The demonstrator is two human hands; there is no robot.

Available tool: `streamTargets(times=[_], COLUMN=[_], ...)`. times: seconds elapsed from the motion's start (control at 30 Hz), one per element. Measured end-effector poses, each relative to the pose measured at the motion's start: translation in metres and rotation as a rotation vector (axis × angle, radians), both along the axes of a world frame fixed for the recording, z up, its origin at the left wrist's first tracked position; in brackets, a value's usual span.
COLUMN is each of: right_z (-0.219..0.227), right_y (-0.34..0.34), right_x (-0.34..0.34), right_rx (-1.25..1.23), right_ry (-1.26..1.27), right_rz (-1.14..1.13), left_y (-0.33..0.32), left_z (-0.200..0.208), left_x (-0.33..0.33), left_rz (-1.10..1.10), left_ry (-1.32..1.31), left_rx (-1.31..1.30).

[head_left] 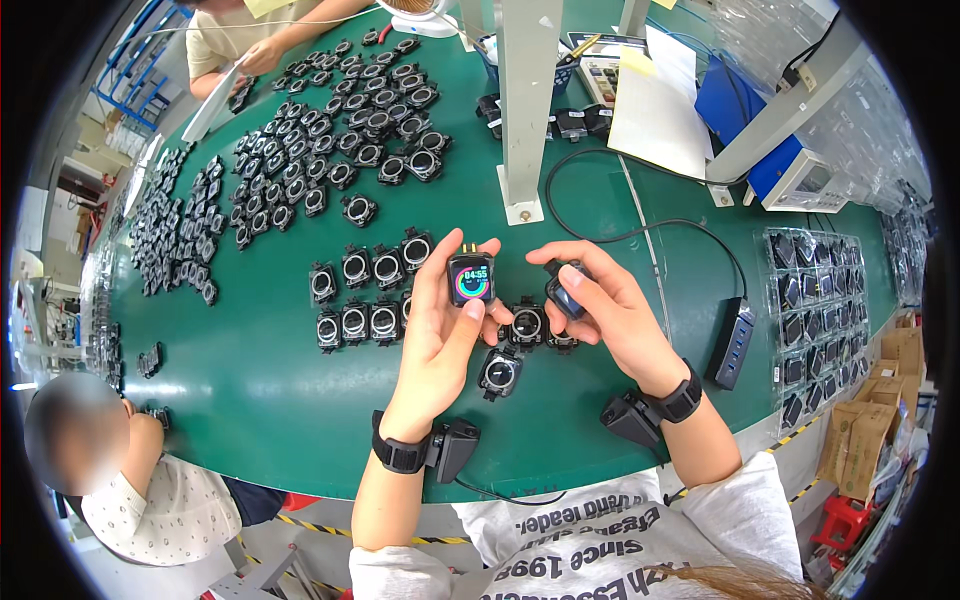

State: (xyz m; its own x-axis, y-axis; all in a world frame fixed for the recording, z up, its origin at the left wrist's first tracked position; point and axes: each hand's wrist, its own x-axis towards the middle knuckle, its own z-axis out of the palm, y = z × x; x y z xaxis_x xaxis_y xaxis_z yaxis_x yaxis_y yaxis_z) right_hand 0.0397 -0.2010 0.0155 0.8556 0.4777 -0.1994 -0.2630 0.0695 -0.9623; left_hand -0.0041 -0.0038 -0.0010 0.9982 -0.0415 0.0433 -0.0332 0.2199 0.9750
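Observation:
My left hand (437, 335) is closed around a square smartwatch body (472, 282), its screen lit with a coloured ring and gold contacts showing at its top edge. To the right, my right hand (625, 315) grips a second dark watch body (567, 290) between thumb and fingers; its face looks unlit. Below and between the hands lie round-faced watches (526, 325) on the green table, partly covered by my fingers. One single round-faced watch (500, 372) lies nearer to me. Left of my left hand, more round-faced watches (385, 268) stand in two short rows.
Many loose watches (300, 160) spread over the table's far left. A black USB hub (735, 345) with a cable lies at right, beside a clear tray of watches (820, 310). A metal post (524, 110) rises ahead. Two other people sit at the left and far edges.

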Motion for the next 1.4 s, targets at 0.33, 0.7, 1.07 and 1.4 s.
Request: streamTargets(times=[0.33,0.7,1.07,1.4], right_z=[-0.003,0.002,0.004,-0.013], right_y=[-0.007,-0.003,-0.002,-0.006], right_x=[0.002,-0.001,-0.002,-0.005], right_rx=[0.076,0.066,0.088,0.894], right_ry=[-0.022,-0.008,0.035,0.734], right_rz=[0.0,-0.041,-0.082,0.191], left_y=[0.002,-0.003,0.0,-0.005], left_z=[0.004,0.007,0.006,-0.005], left_x=[-0.001,-0.002,-0.001,-0.009], left_rz=[-0.06,-0.024,-0.048,-0.331], left_ry=[0.013,0.02,0.019,0.263], left_rx=[-0.066,-0.032,-0.107,-1.168])
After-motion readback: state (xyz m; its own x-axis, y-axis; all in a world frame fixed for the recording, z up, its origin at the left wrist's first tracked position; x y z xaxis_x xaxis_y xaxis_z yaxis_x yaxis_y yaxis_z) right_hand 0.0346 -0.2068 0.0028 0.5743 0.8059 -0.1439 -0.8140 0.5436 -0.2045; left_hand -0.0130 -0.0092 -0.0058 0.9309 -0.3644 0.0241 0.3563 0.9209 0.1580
